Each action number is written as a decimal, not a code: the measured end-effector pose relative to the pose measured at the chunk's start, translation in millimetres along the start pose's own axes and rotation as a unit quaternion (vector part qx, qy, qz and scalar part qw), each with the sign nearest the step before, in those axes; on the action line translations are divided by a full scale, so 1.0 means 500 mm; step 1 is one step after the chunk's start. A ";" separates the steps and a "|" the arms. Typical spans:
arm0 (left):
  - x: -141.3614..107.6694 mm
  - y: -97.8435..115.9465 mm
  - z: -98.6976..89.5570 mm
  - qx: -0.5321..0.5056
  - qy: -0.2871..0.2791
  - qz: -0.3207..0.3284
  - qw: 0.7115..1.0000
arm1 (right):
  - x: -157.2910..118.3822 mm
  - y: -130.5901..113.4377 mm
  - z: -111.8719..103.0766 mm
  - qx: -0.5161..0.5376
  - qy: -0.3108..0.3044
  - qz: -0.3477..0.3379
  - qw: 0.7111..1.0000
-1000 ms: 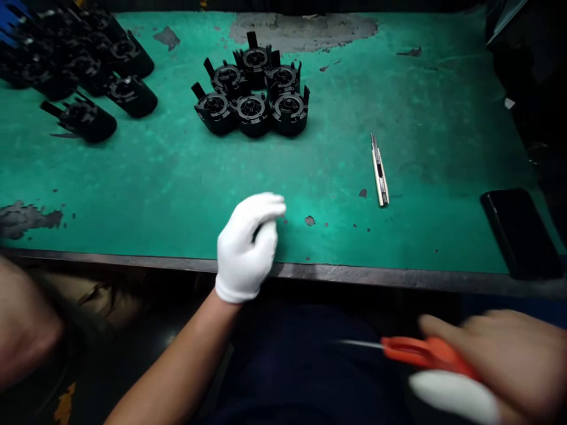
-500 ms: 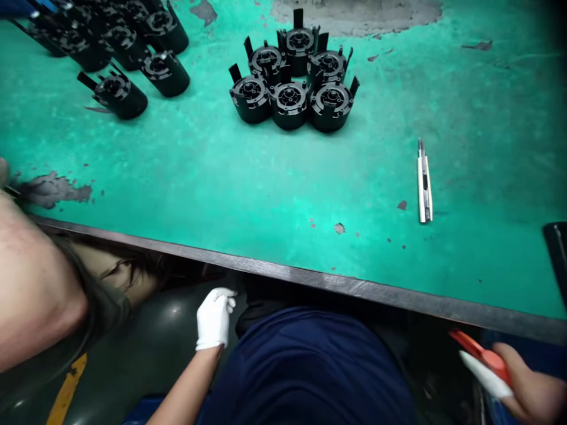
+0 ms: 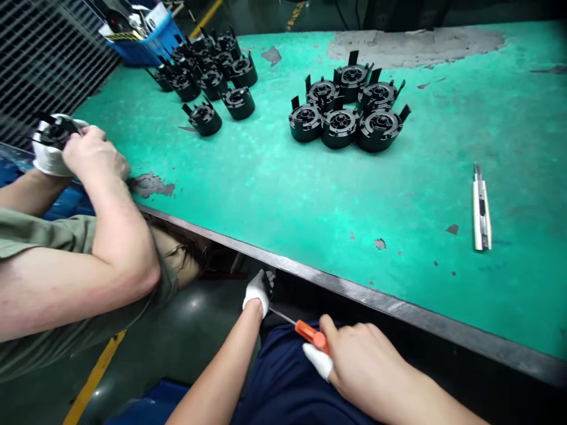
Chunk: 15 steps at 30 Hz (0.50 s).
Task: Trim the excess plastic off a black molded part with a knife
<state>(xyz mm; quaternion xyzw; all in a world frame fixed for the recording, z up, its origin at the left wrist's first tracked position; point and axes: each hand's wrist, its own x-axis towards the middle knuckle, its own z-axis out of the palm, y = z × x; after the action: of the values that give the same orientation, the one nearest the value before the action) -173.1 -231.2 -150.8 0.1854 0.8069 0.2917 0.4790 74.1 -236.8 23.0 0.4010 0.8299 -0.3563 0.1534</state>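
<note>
My left hand [image 3: 257,293], in a white glove, is below the table edge. Something dark shows at its fingers; whether that is a black part or the glove's surface, I cannot tell. My right hand [image 3: 361,357] is closed around an orange-handled tool [image 3: 312,335] with a thin metal shaft or blade, its exact kind unclear. White covering shows on one digit of this hand. The tool's tip points toward my left wrist, over my dark blue clothing. On the green table [image 3: 274,200] stand several black round housings [image 3: 341,121] with upright tabs, grouped beyond my hands.
A pale utility knife [image 3: 482,215] lies at the table's right. More black housings [image 3: 206,118] stand at the left, near a blue bin [image 3: 153,44] of tools. Close on my left, a co-worker's hands [image 3: 88,150] hold a black part. The table's grey edge [image 3: 328,280] runs before me.
The view has swung left and up, bringing the co-worker's hands and the bin into sight. My right hand has brought the orange-handled tool in from the far right, close to my left hand.
</note>
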 end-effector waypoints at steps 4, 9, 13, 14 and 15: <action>-0.009 -0.024 -0.038 0.163 0.009 0.004 0.987 | 0.030 -0.021 -0.009 0.001 -0.001 0.018 1.000; -0.019 -0.048 -0.083 0.321 -0.017 0.015 0.947 | 0.037 0.003 -0.005 0.032 -0.033 0.035 0.998; -0.011 -0.048 -0.091 0.401 -0.036 0.012 0.915 | 0.027 0.030 0.003 0.045 -0.050 0.019 0.998; -0.010 -0.047 -0.088 0.415 -0.042 0.015 0.909 | 0.024 0.034 0.005 0.045 -0.049 0.023 0.998; -0.009 -0.047 -0.083 0.427 -0.049 0.019 0.903 | 0.021 0.038 0.006 0.046 -0.047 0.026 0.997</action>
<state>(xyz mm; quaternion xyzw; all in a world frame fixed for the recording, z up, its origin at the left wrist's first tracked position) -208.0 -263.7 -147.5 0.4013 0.8262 -0.0811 0.3869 82.3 -225.1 6.4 0.4121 0.7936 -0.4086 0.1830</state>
